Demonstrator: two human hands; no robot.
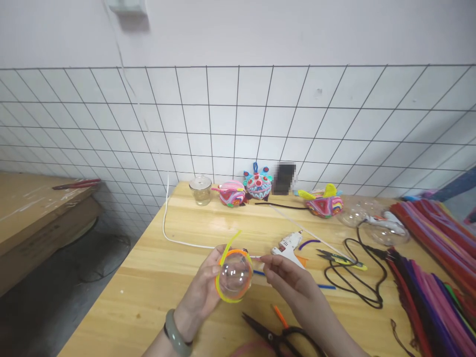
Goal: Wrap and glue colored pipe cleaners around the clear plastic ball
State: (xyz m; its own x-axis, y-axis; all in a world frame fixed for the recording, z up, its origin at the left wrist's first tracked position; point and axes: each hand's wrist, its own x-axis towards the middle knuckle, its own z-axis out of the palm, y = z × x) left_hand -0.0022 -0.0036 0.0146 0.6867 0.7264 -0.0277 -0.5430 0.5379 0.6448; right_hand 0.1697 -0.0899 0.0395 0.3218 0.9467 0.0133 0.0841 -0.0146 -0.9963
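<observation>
My left hand (206, 277) grips a clear plastic ball (234, 272) at its left side. An orange pipe cleaner (218, 286) rings the ball's edge, and a yellow pipe cleaner (231, 244) follows it, one end sticking up free. My right hand (288, 277) is just right of the ball, thumb and fingers pinched around a thin pale piece (255, 257) that reaches to the ball's upper right edge; what it is cannot be made out. Behind the right hand lies a white glue gun (290, 244). Black-handled scissors (270, 337) lie open below the hands.
Decorated balls (258, 186) and a glass cup (201, 191) line the wall. Clear plastic balls (386, 230), a black cable (347, 292), yellow snips (344, 260) and bundled pipe cleaners (431, 302) occupy the right side. A white cord (186, 243) crosses the left.
</observation>
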